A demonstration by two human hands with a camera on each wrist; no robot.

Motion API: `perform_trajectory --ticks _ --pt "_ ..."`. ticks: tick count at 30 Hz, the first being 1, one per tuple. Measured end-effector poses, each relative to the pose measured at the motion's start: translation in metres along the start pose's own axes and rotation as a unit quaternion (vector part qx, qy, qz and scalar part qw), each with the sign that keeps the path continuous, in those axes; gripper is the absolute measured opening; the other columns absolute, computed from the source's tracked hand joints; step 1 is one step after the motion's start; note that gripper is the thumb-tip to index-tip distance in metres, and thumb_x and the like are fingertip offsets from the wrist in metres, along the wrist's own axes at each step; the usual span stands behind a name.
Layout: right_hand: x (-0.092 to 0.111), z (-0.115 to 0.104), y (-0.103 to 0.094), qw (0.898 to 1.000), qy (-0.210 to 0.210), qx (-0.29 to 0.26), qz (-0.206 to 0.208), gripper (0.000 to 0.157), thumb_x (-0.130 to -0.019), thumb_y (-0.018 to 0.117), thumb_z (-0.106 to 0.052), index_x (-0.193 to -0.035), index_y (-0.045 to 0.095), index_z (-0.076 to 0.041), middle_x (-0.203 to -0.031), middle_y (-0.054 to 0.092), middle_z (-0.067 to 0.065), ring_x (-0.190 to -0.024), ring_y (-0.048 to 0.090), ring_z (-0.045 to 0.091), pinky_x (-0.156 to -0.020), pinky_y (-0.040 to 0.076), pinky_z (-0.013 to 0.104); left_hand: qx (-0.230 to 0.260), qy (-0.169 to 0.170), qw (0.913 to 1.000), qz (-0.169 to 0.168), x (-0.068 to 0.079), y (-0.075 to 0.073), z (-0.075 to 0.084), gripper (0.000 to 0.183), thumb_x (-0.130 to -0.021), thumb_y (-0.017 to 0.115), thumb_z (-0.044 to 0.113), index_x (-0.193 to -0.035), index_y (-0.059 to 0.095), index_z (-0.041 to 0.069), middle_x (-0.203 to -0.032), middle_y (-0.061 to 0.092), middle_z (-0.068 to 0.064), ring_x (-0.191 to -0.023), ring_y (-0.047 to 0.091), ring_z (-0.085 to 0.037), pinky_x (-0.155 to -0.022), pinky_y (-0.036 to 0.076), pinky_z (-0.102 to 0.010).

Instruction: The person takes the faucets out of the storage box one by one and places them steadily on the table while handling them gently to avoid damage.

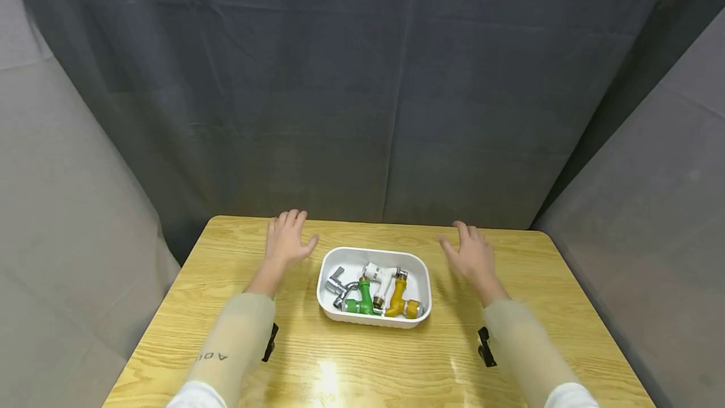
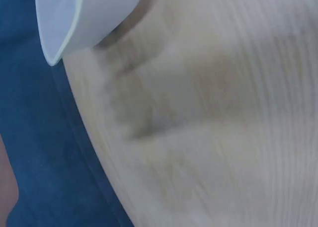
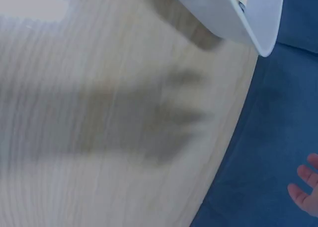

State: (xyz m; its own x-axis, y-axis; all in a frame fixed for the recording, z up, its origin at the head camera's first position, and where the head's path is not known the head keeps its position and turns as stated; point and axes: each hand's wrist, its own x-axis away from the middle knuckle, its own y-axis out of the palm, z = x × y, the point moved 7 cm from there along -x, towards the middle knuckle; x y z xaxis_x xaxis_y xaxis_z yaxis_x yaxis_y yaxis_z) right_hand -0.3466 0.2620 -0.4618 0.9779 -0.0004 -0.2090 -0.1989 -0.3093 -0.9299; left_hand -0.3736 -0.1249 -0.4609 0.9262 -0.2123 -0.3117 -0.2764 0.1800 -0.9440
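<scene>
Between the two hands in the head view stands a white plastic tub [image 1: 376, 319] holding several taps. Inside it lie a chrome tap [image 1: 335, 283] on the left, a green tap [image 1: 365, 298], a white tap [image 1: 385, 276] and a yellow tap [image 1: 398, 298]. My left hand [image 1: 287, 239] is left of the tub, fingers spread, holding nothing. To the tub's right, my right hand [image 1: 471, 255] hovers with fingers apart and nothing in it. Part of the right hand [image 3: 309, 189] shows at the right wrist view's edge, and both hands cast shadows on the wood.
The tub stands on a light wooden table [image 1: 351, 370] with rounded far corners. A dark grey curtain [image 1: 340, 112] hangs behind the far edge, and lighter grey cloths [image 1: 62, 225] flank both sides. Black straps [image 1: 270, 342] sit by the forearms.
</scene>
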Motion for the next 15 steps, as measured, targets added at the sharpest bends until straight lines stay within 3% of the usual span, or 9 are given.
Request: perform_trajectory --ticks 7,15 --pt "0.018 0.007 0.017 0.998 -0.001 -0.055 0.020 0.056 -0.090 0.044 -0.045 -0.122 0.044 0.000 -0.117 0.049 0.023 -0.104 0.048 0.039 -0.082 0.040 0.053 0.026 0.011 0.9994 0.022 0.021 0.016 0.010 0.057 -0.080 0.050 0.046 -0.122 0.050 0.007 -0.119 0.051 -0.012 -0.110 0.044 -0.030 -0.091 0.034 -0.047" --pt "0.039 0.010 0.045 0.996 0.038 -0.072 -0.029 0.054 -0.089 0.044 -0.049 -0.118 0.046 -0.003 -0.111 0.053 0.018 -0.092 0.053 0.031 -0.068 0.046 0.045 0.034 -0.005 0.9993 -0.011 0.043 0.045 0.016 0.054 -0.081 0.054 0.045 -0.120 0.051 0.008 -0.119 0.052 -0.011 -0.108 0.047 -0.028 -0.088 0.037 -0.045"
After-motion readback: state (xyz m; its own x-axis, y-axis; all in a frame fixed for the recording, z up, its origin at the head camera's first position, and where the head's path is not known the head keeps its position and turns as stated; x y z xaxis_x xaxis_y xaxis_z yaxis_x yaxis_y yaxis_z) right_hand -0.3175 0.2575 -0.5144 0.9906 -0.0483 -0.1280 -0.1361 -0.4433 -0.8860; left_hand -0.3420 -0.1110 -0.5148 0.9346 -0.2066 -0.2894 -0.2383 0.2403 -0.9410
